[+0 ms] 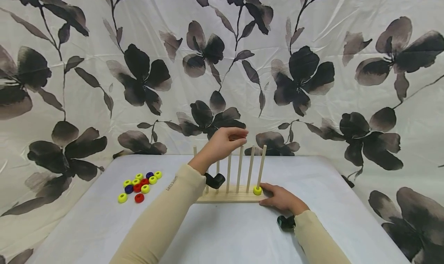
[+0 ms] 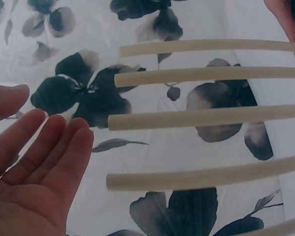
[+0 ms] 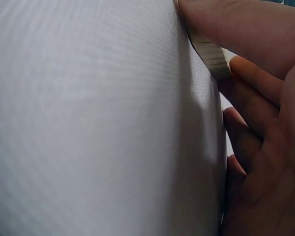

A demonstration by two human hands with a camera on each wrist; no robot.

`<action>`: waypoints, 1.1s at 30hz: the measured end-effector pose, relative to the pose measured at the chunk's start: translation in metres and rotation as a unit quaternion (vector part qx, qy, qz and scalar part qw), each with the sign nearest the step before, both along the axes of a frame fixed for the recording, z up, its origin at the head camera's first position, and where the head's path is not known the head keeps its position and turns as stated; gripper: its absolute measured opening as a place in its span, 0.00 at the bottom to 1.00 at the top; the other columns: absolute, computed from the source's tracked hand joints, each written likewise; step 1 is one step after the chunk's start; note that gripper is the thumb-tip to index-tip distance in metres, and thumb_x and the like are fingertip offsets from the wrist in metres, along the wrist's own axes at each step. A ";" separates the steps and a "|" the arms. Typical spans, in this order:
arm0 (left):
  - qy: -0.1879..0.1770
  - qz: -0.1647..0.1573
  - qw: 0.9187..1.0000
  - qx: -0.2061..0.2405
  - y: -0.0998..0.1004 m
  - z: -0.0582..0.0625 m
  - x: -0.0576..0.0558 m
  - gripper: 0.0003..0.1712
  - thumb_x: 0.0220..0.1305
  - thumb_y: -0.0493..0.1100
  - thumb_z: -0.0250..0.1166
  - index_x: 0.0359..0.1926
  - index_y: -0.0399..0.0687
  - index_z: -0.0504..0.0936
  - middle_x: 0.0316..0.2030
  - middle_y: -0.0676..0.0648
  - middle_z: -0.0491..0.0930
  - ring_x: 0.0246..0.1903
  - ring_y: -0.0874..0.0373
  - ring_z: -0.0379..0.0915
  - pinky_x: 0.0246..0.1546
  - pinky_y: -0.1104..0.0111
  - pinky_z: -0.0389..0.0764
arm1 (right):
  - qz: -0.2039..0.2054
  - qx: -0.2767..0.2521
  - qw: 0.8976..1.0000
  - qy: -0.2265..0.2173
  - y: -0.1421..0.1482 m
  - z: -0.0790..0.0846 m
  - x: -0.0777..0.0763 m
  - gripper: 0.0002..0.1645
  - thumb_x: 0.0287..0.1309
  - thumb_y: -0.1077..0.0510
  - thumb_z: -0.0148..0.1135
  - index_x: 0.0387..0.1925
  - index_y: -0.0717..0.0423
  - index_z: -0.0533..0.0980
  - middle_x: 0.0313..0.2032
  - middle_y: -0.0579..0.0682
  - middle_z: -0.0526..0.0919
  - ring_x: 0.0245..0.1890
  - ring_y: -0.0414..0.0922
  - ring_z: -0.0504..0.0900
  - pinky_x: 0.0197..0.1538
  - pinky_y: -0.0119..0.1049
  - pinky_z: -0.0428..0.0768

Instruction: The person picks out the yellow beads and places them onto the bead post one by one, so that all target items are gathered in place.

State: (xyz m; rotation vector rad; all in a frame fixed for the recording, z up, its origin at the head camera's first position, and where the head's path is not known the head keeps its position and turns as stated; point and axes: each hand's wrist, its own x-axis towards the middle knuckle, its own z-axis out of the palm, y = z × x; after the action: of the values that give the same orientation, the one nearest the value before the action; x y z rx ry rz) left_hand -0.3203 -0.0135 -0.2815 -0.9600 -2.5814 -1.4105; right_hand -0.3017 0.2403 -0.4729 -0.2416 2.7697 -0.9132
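A wooden peg stand (image 1: 227, 197) with a row of upright dowels stands on the table. One yellow ring (image 1: 257, 190) sits at the bottom of its rightmost dowel. My right hand (image 1: 282, 199) grips the right end of the base, thumb in front and fingers behind; in the right wrist view the thumb and fingers pinch the wooden end (image 3: 214, 59). Above the dowels is my left hand (image 1: 225, 143), with nothing in it. The left wrist view has its fingers (image 2: 71, 162) loosely extended, apart from the dowel tips.
On the left of the table lies a loose group of rings: several yellow rings (image 1: 122, 197), red ones such as the front red ring (image 1: 139, 198), and dark blue ones like this blue ring (image 1: 128, 189). Behind the table hangs a flowered cloth (image 1: 256, 90).
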 end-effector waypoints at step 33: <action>-0.007 0.058 0.998 -0.010 -0.092 -0.002 0.019 0.21 0.67 0.50 0.62 0.59 0.51 0.78 0.56 0.48 0.80 0.55 0.54 0.78 0.57 0.55 0.79 | 0.007 -0.016 1.000 0.006 0.002 0.000 0.003 0.47 0.51 0.42 0.70 0.71 0.46 0.64 0.71 0.54 0.63 0.72 0.59 0.58 0.70 0.61 0.59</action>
State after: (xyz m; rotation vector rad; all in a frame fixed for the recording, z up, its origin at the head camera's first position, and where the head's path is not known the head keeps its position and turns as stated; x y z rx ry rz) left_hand -0.3010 -0.1056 -0.2833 -0.7911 -2.6174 -1.3702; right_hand -0.2990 0.2419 -0.4734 -0.2706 2.7621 -0.9563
